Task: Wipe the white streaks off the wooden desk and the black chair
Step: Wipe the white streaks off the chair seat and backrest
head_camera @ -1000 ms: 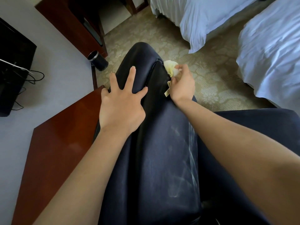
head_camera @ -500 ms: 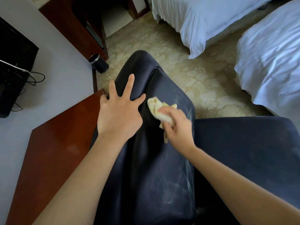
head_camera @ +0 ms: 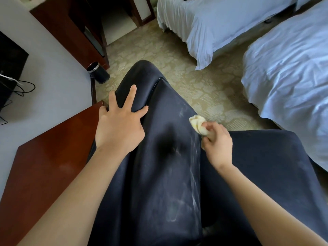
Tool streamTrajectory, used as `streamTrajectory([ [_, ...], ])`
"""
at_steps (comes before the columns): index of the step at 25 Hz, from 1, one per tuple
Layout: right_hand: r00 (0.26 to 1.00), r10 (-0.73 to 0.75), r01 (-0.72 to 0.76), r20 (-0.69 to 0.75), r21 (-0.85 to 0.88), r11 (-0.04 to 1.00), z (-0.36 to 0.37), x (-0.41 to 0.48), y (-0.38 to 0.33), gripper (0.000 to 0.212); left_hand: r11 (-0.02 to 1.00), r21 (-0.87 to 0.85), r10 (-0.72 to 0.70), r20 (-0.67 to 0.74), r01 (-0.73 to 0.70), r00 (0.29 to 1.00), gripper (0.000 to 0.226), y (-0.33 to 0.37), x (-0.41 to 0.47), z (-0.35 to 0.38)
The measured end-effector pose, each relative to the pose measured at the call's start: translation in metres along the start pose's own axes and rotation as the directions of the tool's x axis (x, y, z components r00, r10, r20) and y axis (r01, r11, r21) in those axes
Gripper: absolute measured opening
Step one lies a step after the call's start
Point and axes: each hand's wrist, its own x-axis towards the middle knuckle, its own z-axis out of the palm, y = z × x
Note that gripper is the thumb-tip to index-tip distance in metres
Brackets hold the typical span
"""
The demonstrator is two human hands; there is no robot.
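The black chair (head_camera: 159,174) fills the middle of the view, seen from above, and everything else is placed from it. The person's left hand (head_camera: 119,128) lies flat on the upper left part of the chair with its fingers spread wide and straight, the thumb stretched toward the chair's middle seam and the little finger at the chair's left edge. The right hand (head_camera: 217,144) is at the chair's right edge, its fingers curled round a crumpled pale yellow cloth (head_camera: 197,124), which touches that edge. White streaks (head_camera: 193,157) run down the chair's right edge below the cloth, a small crossed mark sits just above the cloth, and a paler smear (broad and cloudy) shows lower down, near the bottom of the same panel. A second dark part of the chair extends to the right, under the right forearm.

The red-brown wooden desk (head_camera: 44,166) lies to the left of the chair, its near corner just beside the left hand's little finger. A faint pale patch shows on its top.

Beyond the chair's top left stands a small black bin (head_camera: 98,72) with a metal rim, on patterned beige carpet (head_camera: 177,59). Farther left of the chair are a dark screen (head_camera: 10,68) and loose black cables (head_camera: 23,87) against a grey wall. A dark wooden cabinet (head_camera: 74,27) rises behind the bin. Two beds (head_camera: 287,86) with white covers are to the chair's upper right.
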Motion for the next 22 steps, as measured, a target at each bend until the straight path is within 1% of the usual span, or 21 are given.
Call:
streamTrajectory([
  [1, 0.998, 0.024, -0.025, -0.052, -0.023, 0.999, 0.006, 0.008, -0.001, 0.035, 1.0, -0.002, 0.001, -0.01, -0.001, 1.0, 0.053, -0.001, 0.001, 0.0],
  [2, 0.996, 0.053, -0.054, -0.068, -0.01, 0.998, 0.012, 0.016, -0.004, 0.036, 1.0, -0.005, 0.003, -0.018, -0.003, 1.0, 0.053, -0.001, 0.001, 0.001],
  [4, 0.995, 0.091, -0.089, -0.026, 0.082, 0.993, 0.027, 0.024, -0.018, 0.038, 1.0, -0.013, 0.0, -0.028, -0.001, 1.0, 0.053, -0.001, 0.002, 0.001],
  [7, 0.993, 0.1, -0.112, 0.061, 0.243, 0.964, 0.046, 0.013, -0.039, 0.039, 1.0, -0.017, 0.002, -0.033, -0.003, 0.999, 0.052, 0.0, 0.003, 0.003],
  [10, 0.973, 0.214, -0.233, 0.091, 0.37, 0.899, 0.053, -0.004, -0.043, 0.033, 1.0, -0.013, 0.008, -0.037, -0.009, 0.999, 0.052, 0.0, 0.003, 0.005],
  [11, 0.967, 0.234, -0.253, 0.097, 0.372, 0.893, 0.055, -0.004, -0.04, 0.03, 1.0, -0.008, 0.012, -0.04, -0.013, 0.999, 0.052, 0.0, 0.004, 0.005],
  [13, 0.96, 0.257, -0.279, 0.112, 0.324, 0.904, 0.058, -0.001, -0.036, 0.028, 1.0, -0.006, 0.017, -0.04, -0.017, 0.999, 0.052, 0.0, 0.004, 0.005],
  [15, 0.949, 0.28, -0.314, 0.146, 0.342, 0.886, 0.059, 0.001, -0.035, 0.025, 1.0, -0.011, 0.019, -0.042, -0.02, 0.999, 0.053, -0.001, 0.004, 0.005],
  [18, 0.967, 0.209, -0.251, 0.145, 0.413, 0.876, 0.056, -0.01, -0.039, 0.016, 1.0, -0.007, 0.024, -0.044, -0.025, 0.999, 0.053, -0.001, 0.005, 0.006],
  [21, 0.987, 0.079, -0.134, 0.137, 0.458, 0.879, 0.054, -0.029, -0.043, 0.028, 1.0, -0.004, 0.022, -0.04, -0.022, 0.999, 0.054, -0.001, 0.005, 0.006],
  [22, 0.99, 0.047, -0.102, 0.13, 0.463, 0.88, 0.055, -0.032, -0.043, 0.025, 1.0, -0.001, 0.023, -0.041, -0.023, 0.999, 0.054, -0.001, 0.005, 0.006],
])
